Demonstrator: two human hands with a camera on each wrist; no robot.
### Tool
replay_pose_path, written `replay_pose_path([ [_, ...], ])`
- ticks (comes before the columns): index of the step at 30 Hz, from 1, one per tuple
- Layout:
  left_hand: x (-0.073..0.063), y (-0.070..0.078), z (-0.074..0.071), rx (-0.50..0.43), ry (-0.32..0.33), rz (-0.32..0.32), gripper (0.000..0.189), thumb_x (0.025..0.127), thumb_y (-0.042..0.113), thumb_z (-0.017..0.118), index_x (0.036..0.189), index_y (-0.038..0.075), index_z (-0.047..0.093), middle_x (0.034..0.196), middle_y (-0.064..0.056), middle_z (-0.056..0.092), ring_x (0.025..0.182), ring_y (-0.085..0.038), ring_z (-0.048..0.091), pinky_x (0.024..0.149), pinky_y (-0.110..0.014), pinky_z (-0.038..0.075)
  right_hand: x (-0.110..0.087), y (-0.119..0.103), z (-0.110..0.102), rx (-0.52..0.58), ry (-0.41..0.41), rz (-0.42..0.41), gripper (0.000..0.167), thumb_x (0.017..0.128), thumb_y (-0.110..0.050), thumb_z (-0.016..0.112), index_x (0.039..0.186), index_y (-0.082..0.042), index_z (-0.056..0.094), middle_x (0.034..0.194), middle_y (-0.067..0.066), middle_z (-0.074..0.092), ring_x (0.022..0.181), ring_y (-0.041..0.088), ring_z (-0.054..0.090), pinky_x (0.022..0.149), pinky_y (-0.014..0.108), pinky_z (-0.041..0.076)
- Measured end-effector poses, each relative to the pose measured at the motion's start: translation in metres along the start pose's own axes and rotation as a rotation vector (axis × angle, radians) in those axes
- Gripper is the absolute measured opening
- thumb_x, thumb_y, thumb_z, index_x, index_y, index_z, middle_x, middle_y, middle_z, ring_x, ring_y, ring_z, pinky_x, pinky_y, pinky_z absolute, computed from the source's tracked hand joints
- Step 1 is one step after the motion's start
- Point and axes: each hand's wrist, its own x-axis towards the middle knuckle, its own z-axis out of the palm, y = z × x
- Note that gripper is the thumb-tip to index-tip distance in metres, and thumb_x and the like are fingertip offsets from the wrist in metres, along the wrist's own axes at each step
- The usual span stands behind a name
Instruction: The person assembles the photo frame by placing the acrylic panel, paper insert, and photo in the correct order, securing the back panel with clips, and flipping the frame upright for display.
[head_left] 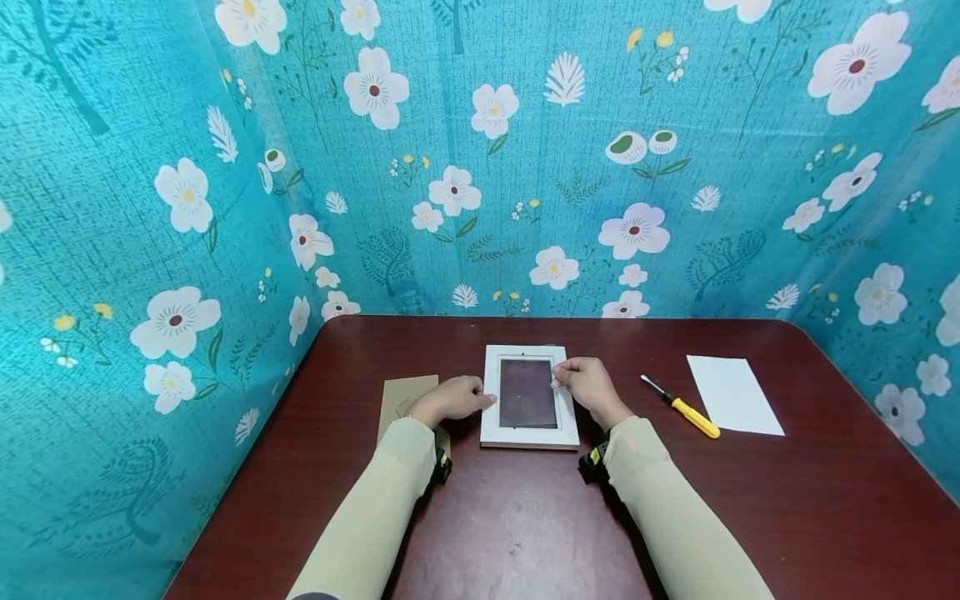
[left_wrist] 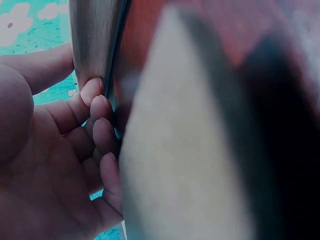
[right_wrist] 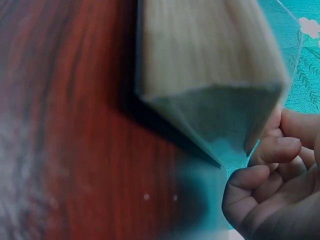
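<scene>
A white picture frame [head_left: 492, 434] lies on the table, and a dark area shows within its border. At its left side, my left hand [head_left: 459, 398] grips the edge, thumb on top. In the left wrist view, the fingers [left_wrist: 102, 132] of that hand curl against the frame's wooden side [left_wrist: 92, 37]. My right hand [head_left: 588, 385] is over the frame's right border, its thumb and index finger pinching a thin clear sheet [right_wrist: 296, 55]. The sheet stands up past the frame's side in the right wrist view; in the head view its outline is hard to make out.
Brown boards [head_left: 397, 398] lie partly beneath my left forearm. To the right are a screwdriver [head_left: 693, 416] with a yellow handle and a white sheet of paper [head_left: 735, 395]. A flowered blue curtain [head_left: 480, 167] stands behind the dark red table [head_left: 517, 533].
</scene>
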Motion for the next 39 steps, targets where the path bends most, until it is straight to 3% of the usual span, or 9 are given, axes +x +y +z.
replay_pose_path([
  [24, 0.0011, -0.0013, 0.0008, -0.007, 0.009, 0.012, 0.038, 0.099, 0.04, 0.055, 0.074, 0.013, 0.047, 0.061, 0.003, 0.039, 0.054, -0.012, 0.034, 0.054, -0.03, 0.033, 0.0042, 0.0001, 0.0019, -0.09, -0.01, -0.001, 0.021, 0.1, -0.014, 0.056, 0.099, 0.0, 0.072, 0.077, 0.005, 0.069, 0.084, 0.022, 0.056, 0.068, 0.035, 0.04],
  [39, 0.0009, -0.0009, -0.0007, -0.006, 0.005, 0.018, 0.038, 0.099, 0.04, 0.056, 0.073, 0.013, 0.046, 0.061, 0.002, 0.039, 0.054, -0.013, 0.034, 0.054, -0.03, 0.032, 0.0025, -0.0012, 0.0011, -0.145, 0.005, 0.008, 0.019, 0.098, -0.016, 0.058, 0.092, -0.005, 0.073, 0.078, 0.004, 0.068, 0.078, 0.023, 0.055, 0.061, 0.035, 0.038],
])
